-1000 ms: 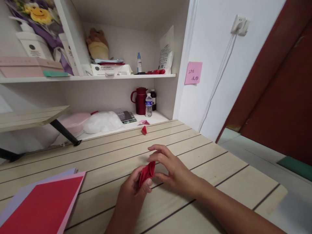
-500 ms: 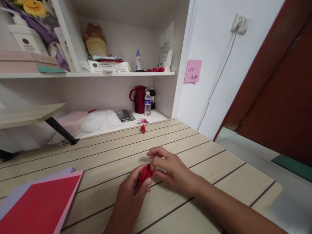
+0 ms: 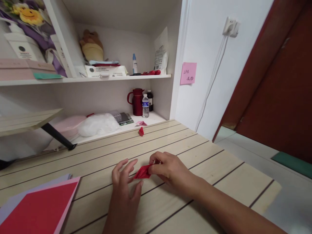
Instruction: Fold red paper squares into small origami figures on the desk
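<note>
A small piece of folded red paper [image 3: 142, 172] is pinched at its right end by my right hand [image 3: 169, 169], thumb and fingers closed on it. My left hand [image 3: 125, 182] is beside the paper's left end, its fingers spread and curved, the thumb apart from them. Whether a left fingertip still brushes the paper I cannot tell. Farther back on the wood-striped table [image 3: 195, 156] lies a smaller red folded paper piece [image 3: 141, 131]. Behind that, a pink folded paper [image 3: 141, 123] rests on the shelf's edge.
Red, pink and lilac paper sheets [image 3: 39, 204] lie stacked at the left. A small raised stand with a black leg [image 3: 58, 136] is behind them. On the lower shelf are a dark red jug [image 3: 137, 102], a water bottle [image 3: 145, 106] and a white plastic bag [image 3: 98, 125].
My left hand has let go of the folded red paper and opened, moving left. The right hand now grips the paper's right end, and the paper has turned flatter.
</note>
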A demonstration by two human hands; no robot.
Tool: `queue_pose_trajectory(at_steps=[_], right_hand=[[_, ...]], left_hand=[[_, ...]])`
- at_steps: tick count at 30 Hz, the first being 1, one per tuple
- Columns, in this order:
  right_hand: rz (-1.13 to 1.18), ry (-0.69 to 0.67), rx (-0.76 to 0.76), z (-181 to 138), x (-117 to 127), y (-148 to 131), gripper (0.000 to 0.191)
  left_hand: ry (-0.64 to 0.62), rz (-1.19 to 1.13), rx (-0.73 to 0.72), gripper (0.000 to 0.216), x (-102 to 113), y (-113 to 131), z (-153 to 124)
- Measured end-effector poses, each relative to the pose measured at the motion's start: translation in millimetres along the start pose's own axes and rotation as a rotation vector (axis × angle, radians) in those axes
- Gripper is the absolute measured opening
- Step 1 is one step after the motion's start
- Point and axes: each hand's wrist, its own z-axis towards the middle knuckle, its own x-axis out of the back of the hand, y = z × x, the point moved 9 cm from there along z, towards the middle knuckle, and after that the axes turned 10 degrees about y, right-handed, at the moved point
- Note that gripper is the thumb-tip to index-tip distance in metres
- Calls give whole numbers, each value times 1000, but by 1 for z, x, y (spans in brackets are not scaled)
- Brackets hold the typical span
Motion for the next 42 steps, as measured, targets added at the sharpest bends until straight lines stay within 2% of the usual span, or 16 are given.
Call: queue_pose_trajectory(at_steps=[4, 7, 13, 18, 20, 22, 25, 31, 34, 39, 42], right_hand=[[-62, -43, 33, -2, -1, -5, 30], [-28, -44, 27, -1, 0, -6, 28], [-16, -24, 39, -2, 1, -8, 29], [-26, 11, 57, -3, 2, -7, 27], [-9, 14, 44, -3, 1, -5, 26], [8, 19, 25, -2, 1, -3, 21], [15, 65, 29, -1, 3, -1, 15], [92, 144, 68, -1, 9, -7, 27], [326, 122, -103, 1, 4, 5, 24], [659, 107, -464, -4, -17, 32, 59], [772, 66, -632, -11, -36, 44, 60]], left_hand=[[-54, 78, -167, 29, 1, 17, 0], [-158, 154, -226, 25, -5, 18, -1], [-296, 214, -1, 16, -14, -9, -3], [-429, 335, 192, 10, -19, -18, -8], [-434, 428, 191, 12, -16, -15, -6], [-390, 525, 98, 14, -11, -7, -2], [-301, 669, -123, 17, -7, 9, 1], [-124, 753, -499, 14, -3, 32, -6], [-55, 800, -640, 10, -2, 38, -12], [84, 859, -781, 15, 4, 51, -13], [135, 864, -828, 20, 8, 61, -13]])
